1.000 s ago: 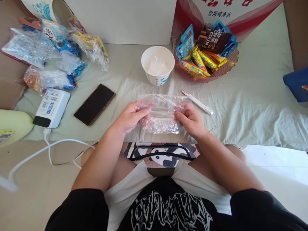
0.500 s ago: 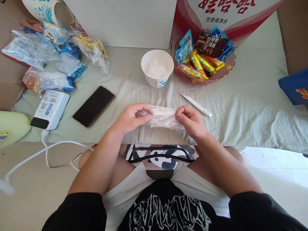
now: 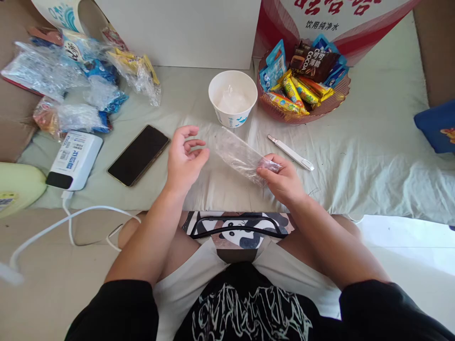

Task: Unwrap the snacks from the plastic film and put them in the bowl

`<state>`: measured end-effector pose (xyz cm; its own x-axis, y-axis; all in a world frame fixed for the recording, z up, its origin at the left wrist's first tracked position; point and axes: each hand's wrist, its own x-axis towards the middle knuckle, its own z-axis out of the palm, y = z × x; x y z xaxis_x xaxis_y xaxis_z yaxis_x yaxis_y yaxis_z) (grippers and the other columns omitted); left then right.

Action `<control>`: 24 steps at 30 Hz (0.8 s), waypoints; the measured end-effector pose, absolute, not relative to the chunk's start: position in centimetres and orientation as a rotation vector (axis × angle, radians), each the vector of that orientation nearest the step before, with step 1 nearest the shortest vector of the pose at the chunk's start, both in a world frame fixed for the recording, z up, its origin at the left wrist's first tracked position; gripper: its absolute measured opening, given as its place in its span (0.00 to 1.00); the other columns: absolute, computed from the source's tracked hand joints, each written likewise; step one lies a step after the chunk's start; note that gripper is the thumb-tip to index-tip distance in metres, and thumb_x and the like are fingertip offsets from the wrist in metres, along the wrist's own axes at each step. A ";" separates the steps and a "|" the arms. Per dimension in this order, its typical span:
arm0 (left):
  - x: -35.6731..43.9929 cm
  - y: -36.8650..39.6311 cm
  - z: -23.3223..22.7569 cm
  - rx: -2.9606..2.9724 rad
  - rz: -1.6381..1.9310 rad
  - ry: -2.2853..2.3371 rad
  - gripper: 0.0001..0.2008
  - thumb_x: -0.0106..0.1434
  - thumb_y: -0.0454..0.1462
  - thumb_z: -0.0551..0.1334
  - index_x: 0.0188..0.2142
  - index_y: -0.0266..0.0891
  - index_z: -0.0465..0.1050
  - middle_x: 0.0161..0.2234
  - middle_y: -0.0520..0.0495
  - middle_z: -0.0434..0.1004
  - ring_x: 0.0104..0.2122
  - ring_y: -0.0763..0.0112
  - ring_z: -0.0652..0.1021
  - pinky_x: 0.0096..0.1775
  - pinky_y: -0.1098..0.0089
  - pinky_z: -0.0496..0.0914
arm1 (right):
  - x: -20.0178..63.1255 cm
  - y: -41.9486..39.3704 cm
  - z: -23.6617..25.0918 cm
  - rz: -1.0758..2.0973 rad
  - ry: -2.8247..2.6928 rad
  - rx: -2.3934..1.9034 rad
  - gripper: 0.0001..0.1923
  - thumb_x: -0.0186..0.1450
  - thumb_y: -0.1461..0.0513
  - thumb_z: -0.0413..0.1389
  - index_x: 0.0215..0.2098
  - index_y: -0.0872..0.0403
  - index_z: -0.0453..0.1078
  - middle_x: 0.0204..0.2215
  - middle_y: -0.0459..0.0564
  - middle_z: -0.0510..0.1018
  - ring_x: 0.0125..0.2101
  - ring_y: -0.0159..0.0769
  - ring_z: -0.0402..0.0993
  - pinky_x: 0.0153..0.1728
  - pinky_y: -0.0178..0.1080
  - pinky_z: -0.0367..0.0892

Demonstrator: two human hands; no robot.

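Right hand (image 3: 282,182) pinching a crumpled clear plastic bag (image 3: 240,155); left hand (image 3: 185,158) open, fingers spread, empty. Behind, snack basket (image 3: 322,111) with brown "COCOA" packet (image 3: 314,64).

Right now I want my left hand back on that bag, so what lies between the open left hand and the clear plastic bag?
Only bare pale green sheet, in the head view.

Plastic bag (image 3: 239,154) sits between left hand (image 3: 184,160) and right hand (image 3: 280,182), with cup (image 3: 232,97) behind it. Snack basket (image 3: 334,101) right of cup, pen (image 3: 290,151) before basket. Phone (image 3: 139,154) left of left hand, charger (image 3: 74,159) further left.
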<state>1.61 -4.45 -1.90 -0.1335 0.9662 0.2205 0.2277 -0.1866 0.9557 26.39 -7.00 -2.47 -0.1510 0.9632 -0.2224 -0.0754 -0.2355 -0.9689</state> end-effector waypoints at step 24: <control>6.0 -7.2 -2.1 1.150 0.992 1.029 0.19 0.60 0.53 0.72 0.37 0.40 0.82 0.31 0.48 0.82 0.31 0.68 0.79 0.35 0.67 0.74 | 25.6 -7.8 -2.4 1.447 -1.295 -1.172 0.23 0.58 0.52 0.69 0.46 0.48 0.68 0.38 0.48 0.75 0.38 0.36 0.73 0.39 0.40 0.72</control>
